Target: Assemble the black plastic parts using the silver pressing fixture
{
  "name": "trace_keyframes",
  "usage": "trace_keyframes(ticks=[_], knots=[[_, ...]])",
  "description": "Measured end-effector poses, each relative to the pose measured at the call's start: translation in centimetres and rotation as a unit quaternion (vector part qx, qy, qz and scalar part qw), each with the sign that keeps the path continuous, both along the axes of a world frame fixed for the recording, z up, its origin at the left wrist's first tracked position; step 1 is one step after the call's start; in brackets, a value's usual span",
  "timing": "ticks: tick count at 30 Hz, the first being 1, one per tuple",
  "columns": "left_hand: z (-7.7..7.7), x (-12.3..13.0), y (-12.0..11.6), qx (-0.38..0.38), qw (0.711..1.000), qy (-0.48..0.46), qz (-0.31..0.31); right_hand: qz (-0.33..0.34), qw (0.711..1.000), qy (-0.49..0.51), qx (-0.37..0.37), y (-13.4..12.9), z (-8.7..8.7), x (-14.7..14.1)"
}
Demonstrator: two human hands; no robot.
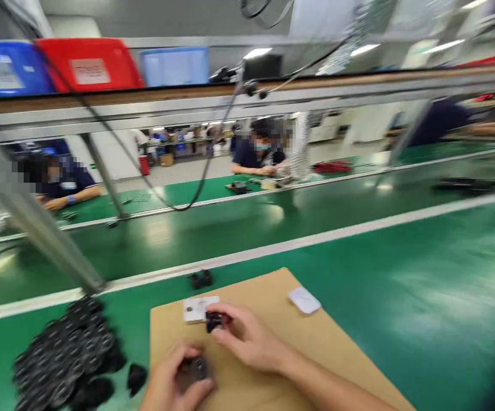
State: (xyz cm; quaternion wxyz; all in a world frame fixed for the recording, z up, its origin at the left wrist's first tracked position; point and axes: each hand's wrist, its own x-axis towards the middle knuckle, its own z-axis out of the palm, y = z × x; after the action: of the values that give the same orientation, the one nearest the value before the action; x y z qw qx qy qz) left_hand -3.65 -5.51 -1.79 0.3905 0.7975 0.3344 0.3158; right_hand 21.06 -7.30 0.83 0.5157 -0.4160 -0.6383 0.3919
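Note:
My right hand [247,337] pinches a small black cylindrical part [213,322] between thumb and fingers, above the brown cardboard sheet [316,354]. Lower and to the left, my left hand [174,377] curls around a dark part [196,368] whose exact kind is blurred. Just behind the right fingertips lies a white block with a dark round hole [193,309], on the cardboard's far edge. To the left of my left hand is a loose black part [136,378], next to a heap of black ring-faced parts [67,354] on the green bench.
A white piece [304,300] lies on the cardboard's right side. Small black parts [201,278] sit beyond its far edge. A metal post [45,228] rises at left, and a black cable [182,208] hangs from the shelf. Co-workers [259,149] sit across the benches.

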Motion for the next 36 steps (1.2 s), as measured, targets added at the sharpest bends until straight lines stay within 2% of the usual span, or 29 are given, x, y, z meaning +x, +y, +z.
trace_keyframes(ticks=[3,6,9,13,23,32,36], knots=[[0.3,-0.3,0.3,-0.086,0.994,-0.057,0.044,0.006,0.997,-0.067,0.033,-0.8,-1.0,-0.4],[0.8,-0.1,0.3,-0.125,0.985,-0.098,0.06,0.013,0.989,-0.124,0.081,-1.3,-1.0,-0.8],[1.4,0.0,0.1,-0.103,0.986,-0.116,0.052,0.026,0.979,-0.162,0.12,-1.5,-0.6,-1.0],[1.9,-0.3,0.0,-0.084,0.99,-0.111,0.023,0.036,0.976,-0.168,0.135,-1.4,-0.5,-1.3],[0.8,-0.5,-0.2,-0.056,0.989,-0.134,0.004,0.048,0.972,-0.181,0.145,-1.3,-1.1,-1.8],[0.4,-0.4,-0.1,-0.062,0.982,-0.18,0.019,0.059,0.949,-0.203,0.232,-0.7,-0.9,-1.3],[0.7,-0.3,0.1,-0.03,0.984,-0.174,0.003,0.048,0.956,-0.206,0.205,-0.9,-0.8,-1.5]])
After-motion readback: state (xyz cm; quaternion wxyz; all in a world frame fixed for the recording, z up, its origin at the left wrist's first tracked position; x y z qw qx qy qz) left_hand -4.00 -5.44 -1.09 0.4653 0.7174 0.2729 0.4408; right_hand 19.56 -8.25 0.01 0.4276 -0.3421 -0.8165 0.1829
